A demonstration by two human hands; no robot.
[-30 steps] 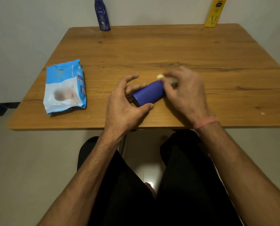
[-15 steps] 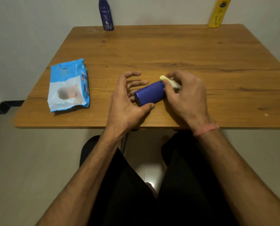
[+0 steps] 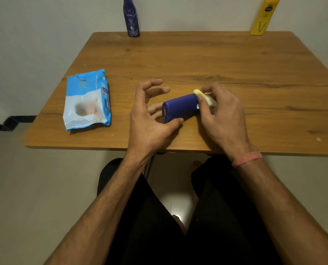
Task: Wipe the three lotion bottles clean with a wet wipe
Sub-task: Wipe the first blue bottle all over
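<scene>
Purple bottle lies on its side at frame centre on the table; left hand, spread, steadies its base with thumb only, right hand pinches the wet wipe against the far end — should roll bottle while wiping lengthwise.

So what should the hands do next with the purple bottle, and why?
Probably slide the wet wipe in the right hand along the lying purple bottle toward the left hand; the wipe sits only at its far end, so most of it looks unwiped.
</scene>
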